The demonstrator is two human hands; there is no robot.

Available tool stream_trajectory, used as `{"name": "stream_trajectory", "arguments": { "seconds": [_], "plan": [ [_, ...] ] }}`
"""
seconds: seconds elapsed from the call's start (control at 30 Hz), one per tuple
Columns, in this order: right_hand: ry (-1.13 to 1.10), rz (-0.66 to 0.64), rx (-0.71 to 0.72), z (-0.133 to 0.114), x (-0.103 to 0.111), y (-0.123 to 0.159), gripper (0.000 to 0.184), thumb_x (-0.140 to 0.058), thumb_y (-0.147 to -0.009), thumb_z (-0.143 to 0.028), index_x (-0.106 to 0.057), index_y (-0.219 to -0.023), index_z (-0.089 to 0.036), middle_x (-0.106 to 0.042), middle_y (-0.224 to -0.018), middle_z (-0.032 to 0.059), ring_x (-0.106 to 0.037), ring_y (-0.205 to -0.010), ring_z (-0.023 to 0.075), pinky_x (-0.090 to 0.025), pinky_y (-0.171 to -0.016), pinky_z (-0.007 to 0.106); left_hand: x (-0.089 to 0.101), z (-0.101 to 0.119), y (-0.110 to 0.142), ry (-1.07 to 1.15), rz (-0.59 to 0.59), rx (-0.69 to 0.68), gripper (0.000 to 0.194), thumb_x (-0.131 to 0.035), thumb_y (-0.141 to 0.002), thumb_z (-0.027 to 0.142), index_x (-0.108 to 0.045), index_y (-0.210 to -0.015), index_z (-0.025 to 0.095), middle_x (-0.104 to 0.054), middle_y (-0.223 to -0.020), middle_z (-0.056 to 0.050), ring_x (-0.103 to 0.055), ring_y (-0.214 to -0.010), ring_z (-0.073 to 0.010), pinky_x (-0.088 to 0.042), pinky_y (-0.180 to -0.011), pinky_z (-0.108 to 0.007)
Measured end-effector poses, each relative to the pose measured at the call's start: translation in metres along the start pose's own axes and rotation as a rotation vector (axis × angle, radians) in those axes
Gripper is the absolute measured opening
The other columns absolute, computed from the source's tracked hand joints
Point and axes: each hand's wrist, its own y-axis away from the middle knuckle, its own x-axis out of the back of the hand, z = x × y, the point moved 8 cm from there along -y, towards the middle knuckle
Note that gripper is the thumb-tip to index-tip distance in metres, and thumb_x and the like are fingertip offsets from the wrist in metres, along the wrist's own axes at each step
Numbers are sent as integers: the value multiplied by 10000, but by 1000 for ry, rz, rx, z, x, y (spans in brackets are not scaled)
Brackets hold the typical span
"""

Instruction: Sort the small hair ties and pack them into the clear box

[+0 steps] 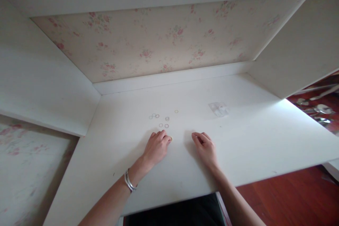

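Note:
My left hand rests on the white desk with fingers curled together, their tips pinched on a small ring. A silver bangle circles that wrist. My right hand lies a little to the right, fingers curled inward against the desktop; nothing shows in it. Just beyond my left hand several small metal rings lie scattered on the desk. One more ring lies apart, further back.
A small clear plastic bag lies to the back right of the hands. Floral wallpaper backs the desk alcove, with white side panels left and right. Red wooden floor shows at the lower right.

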Motion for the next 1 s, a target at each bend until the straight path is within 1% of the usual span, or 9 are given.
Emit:
{"name": "stream_trajectory", "arguments": {
  "seconds": [0.13, 0.27, 0.4, 0.5, 0.6, 0.67, 0.73, 0.87, 1.0],
  "plan": [
    [-10, 15, 0, 0, 1, 0, 417, -427, -863, -513, -689, -833, -189, -568, -691, 20, -510, -588, 130, -389, -588, 252, 23, -5, 5, 51, 78, 66, 198, -431, -915, 231, -628, -897, 216, -584, -870, -36, -555, -811, -163, -367, -779, -340],
    [29, -1, 15, 2, -2, 2, 403, -418, -870, -502, -685, -845, -201, -570, -698, 17, -511, -586, 129, -389, -586, 253, 40, -29, 23, 219, 225, 203, 187, -444, -902, 278, -616, -894, 207, -578, -881, -42, -559, -831, -167, -410, -799, -325],
    [156, -68, 65, -3, -14, 1, 368, -400, -880, -465, -687, -880, -234, -615, -777, 26, -545, -635, 135, -394, -613, 261, 28, -59, 46, 459, 295, 347, 213, -448, -890, 328, -614, -856, 200, -580, -862, -37, -560, -788, -155, -450, -726, -275],
    [246, -133, 194, -23, -30, -10, 306, -415, -882, -395, -669, -960, -244, -627, -836, 35, -567, -733, 154, -402, -716, 291, 14, -73, 59, 548, 307, 427, 220, -481, -868, 355, -628, -839, 193, -552, -759, -10, -519, -659, -131, -432, -635, -247],
    [344, -166, 294, -43, -47, -33, 312, -442, -873, -342, -605, -1122, -247, -619, -961, 66, -561, -854, 186, -389, -776, 321, 10, -81, 65, 608, 329, 453, 225, -501, -852, 369, -636, -834, 190, -507, -688, 11, -477, -611, -120, -408, -602, -235],
    [424, -150, 321, -52, -56, -52, 348, -442, -875, -324, -564, -1193, -250, -601, -1032, 89, -543, -922, 215, -379, -782, 337, 10, -83, 67, 650, 336, 454, 226, -508, -847, 373, -635, -829, 187, -503, -686, 14, -472, -619, -118, -401, -605, -230],
    [499, -150, 330, -55, -66, -70, 364, -438, -878, -314, -548, -1219, -252, -590, -1059, 105, -537, -920, 231, -373, -760, 343, 10, -85, 68, 686, 335, 452, 228, -513, -842, 377, -635, -826, 184, -511, -696, 12, -474, -627, -118, -398, -608, -229],
    [553, -182, 362, -53, -79, -89, 285, -411, -896, -308, -639, -1054, -243, -600, -1003, 99, -541, -849, 218, -369, -695, 312, 11, -90, 73, 729, 351, 487, 241, -523, -826, 391, -642, -818, 181, -516, -693, 8, -471, -621, -119, -398, -604, -229],
    [564, -187, 386, -49, -79, -85, 284, -381, -911, -288, -658, -925, -229, -602, -957, 89, -541, -832, 204, -369, -672, 292, 8, -99, 80, 800, 341, 569, 264, -530, -813, 419, -637, -832, 178, -474, -645, 22, -449, -593, -117, -380, -566, -221]
  ]
}}
